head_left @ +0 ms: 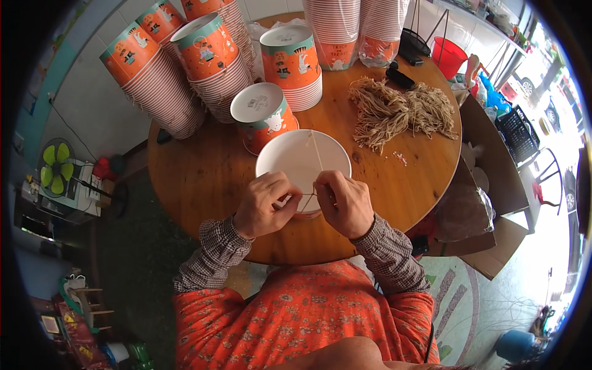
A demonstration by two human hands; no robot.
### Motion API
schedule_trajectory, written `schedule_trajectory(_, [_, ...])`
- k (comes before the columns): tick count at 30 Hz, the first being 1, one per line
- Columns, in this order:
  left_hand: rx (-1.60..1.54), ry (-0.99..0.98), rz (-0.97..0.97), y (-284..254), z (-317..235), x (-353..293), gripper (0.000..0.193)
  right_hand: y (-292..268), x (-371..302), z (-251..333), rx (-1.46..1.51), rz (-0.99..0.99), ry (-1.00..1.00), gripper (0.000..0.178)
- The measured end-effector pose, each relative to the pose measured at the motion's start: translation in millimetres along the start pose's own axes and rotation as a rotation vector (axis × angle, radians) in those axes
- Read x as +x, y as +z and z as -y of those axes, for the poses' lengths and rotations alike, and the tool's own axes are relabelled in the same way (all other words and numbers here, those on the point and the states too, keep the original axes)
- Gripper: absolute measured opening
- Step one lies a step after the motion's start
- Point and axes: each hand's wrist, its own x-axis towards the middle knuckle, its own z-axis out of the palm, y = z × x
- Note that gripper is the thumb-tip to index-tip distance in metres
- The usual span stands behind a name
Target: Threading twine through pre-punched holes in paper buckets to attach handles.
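Note:
A paper bucket (290,157), white inside, stands with its mouth up near the front edge of the table. A thin pale string (319,151) runs from its far wall across the opening to my hands. My left hand (264,205) is closed in a pinch on the string at the near left rim. At the near right rim my right hand (346,203) pinches the same string, and a short stretch crosses between the fingers. Just behind the bucket sits an upside-down orange and green bucket (266,126). A bundle of tan strings (401,111) lies to the right.
Tall stacks of upside-down printed buckets (160,86) line the back left; plastic-wrapped stacks (336,31) stand behind. Small pale bits (400,158) lie by the string bundle, with a black object (401,78) behind it. An open cardboard box (493,179) stands right of the round wooden table (203,179).

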Motion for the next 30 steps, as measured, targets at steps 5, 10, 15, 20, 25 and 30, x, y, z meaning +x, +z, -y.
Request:
schedule_trajectory(5, [-0.274,-0.364,0.112,-2,-11,-5,0.018,1,3,5,-0.073,0.074,-0.066,0.013])
schedule_trajectory(10, [-0.471,-0.417,0.063,4,-8,-10,0.020,3,9,6,-0.068,0.079,-0.132,0.014])
schedule_trajectory(15, [-0.587,-0.460,0.120,3,-14,-12,0.008,1,13,4,-0.049,0.098,-0.149,0.021])
schedule_trajectory(20, [-0.314,-0.237,0.011,9,-16,-12,0.010,-7,25,-6,-0.282,-0.009,-0.295,0.033])
schedule_trajectory(25, [-0.140,-0.111,0.064,16,-28,-22,0.014,-27,55,-26,-0.382,-0.299,-0.098,0.013])
schedule_trajectory(30, [-0.008,-0.051,-0.016,26,-23,-30,0.015,-36,60,-33,-0.399,-0.359,-0.074,0.013])
